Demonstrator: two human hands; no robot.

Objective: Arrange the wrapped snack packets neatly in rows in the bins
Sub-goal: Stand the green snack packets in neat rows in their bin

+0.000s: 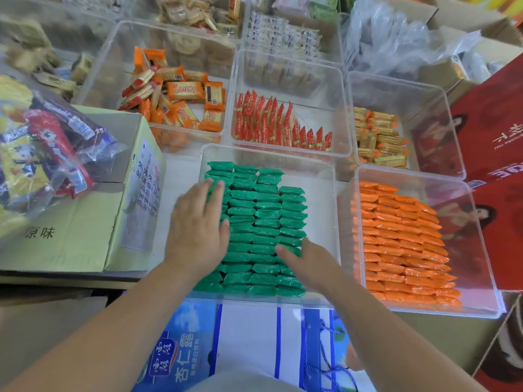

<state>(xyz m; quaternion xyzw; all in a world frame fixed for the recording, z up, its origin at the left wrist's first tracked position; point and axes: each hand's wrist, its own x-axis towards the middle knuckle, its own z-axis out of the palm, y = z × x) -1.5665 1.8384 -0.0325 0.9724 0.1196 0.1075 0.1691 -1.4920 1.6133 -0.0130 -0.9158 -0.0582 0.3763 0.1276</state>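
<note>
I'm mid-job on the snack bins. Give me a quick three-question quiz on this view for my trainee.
1. True or false: the left hand and right hand both lie flat on the green packets.
2. Which packets lie jumbled rather than in rows? A: green packets. B: red packets. C: orange biscuit packets.
3. Fill in: seen from the person, the red-packet bin sits directly ___ the green-packet bin.
Key: 1 true; 2 C; 3 behind.
</note>
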